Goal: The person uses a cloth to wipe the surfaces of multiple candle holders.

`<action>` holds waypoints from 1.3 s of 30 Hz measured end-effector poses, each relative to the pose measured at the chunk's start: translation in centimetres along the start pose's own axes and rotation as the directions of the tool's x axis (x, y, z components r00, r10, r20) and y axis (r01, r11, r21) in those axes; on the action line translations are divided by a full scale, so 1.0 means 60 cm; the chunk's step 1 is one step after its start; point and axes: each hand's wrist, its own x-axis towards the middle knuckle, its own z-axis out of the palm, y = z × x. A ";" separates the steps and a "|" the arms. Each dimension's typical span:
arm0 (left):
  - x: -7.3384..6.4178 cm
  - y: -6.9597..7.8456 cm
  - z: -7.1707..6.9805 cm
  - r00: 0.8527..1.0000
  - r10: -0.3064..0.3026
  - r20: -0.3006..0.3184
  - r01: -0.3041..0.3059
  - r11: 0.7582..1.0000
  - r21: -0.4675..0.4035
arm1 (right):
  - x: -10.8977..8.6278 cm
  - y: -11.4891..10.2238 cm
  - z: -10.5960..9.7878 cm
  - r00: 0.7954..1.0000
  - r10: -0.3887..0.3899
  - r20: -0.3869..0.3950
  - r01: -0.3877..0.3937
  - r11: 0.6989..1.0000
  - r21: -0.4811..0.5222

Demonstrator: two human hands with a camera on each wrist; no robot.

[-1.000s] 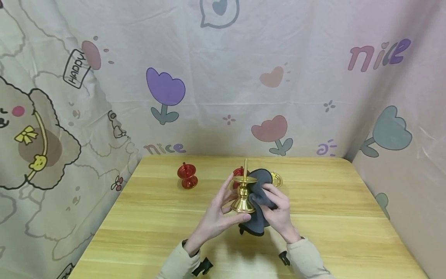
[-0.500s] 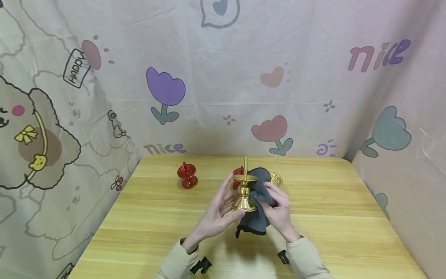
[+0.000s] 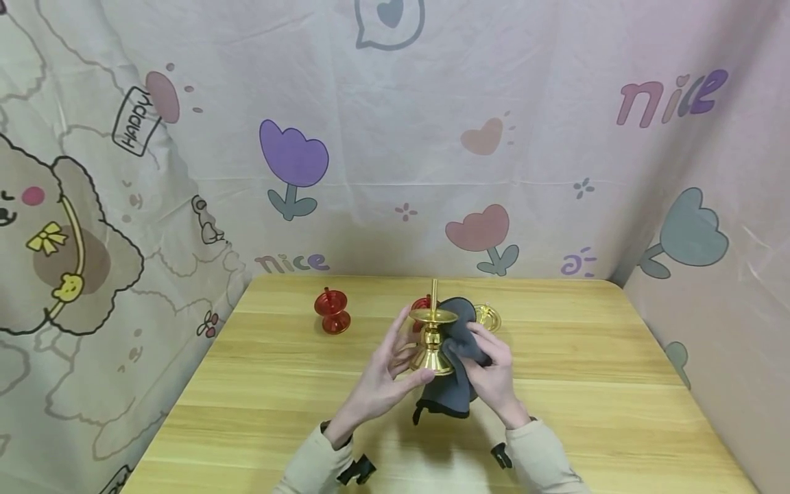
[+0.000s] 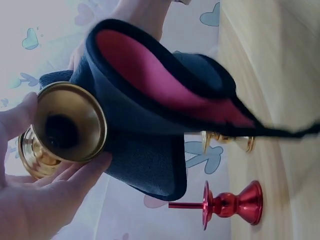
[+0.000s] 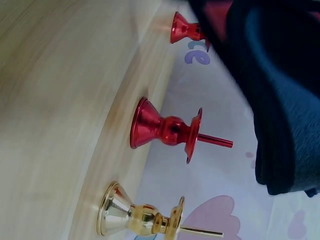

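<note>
My left hand [image 3: 373, 387] holds a shiny gold candlestick [image 3: 432, 360] upright by its flared base, thumb in front and fingers behind, raised above the table. A thin stem rises from its round dish. My right hand [image 3: 496, 374] pinches a dark grey cloth [image 3: 450, 398] with black edging, bunched against the candlestick's right side. In the left wrist view, the hollow underside of the gold base [image 4: 72, 125] faces the camera, and the folded cloth shows a pink lining [image 4: 150, 75]. Cloth fills the upper right of the right wrist view, where the right fingers are hidden.
One red candlestick [image 3: 334, 315] stands at the back left of the wooden table [image 3: 247, 391]. Behind the held candlestick stands another red one [image 5: 172, 131], partly hidden in the head view. A second gold candlestick [image 5: 142, 220] stands to its right. Printed fabric [image 3: 395, 137] hangs behind the table.
Over the last second the candlestick has risen very slightly, and the left thumb has shifted up on its base. The cloth's lower corner has swung a little to the left.
</note>
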 end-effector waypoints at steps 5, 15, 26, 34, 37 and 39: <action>0.003 0.004 -0.001 0.999 -0.032 0.010 0.032 0.999 -0.014 | 0.000 -0.001 0.000 1.000 -0.028 0.009 0.028 0.998 -0.052; -0.002 0.003 -0.002 0.999 0.006 -0.042 -0.004 0.998 0.061 | 0.003 -0.005 0.005 0.997 -0.076 0.022 0.077 0.994 -0.082; 0.002 0.005 0.003 0.998 -0.042 -0.048 0.042 0.999 0.001 | 0.000 -0.007 0.006 0.993 -0.107 0.040 0.111 0.987 -0.119; -0.001 0.000 -0.001 0.998 0.035 -0.050 -0.032 0.998 0.049 | 0.002 -0.008 0.007 0.999 -0.053 0.013 0.054 0.995 -0.089; -0.001 0.000 -0.003 1.000 0.017 -0.015 -0.017 1.000 0.020 | 0.002 -0.007 0.006 0.998 0.058 -0.006 -0.058 0.998 -0.010; 0.000 0.000 -0.003 1.000 -0.013 -0.002 0.013 1.000 -0.009 | 0.002 -0.008 0.006 0.997 0.073 -0.006 -0.073 0.997 -0.001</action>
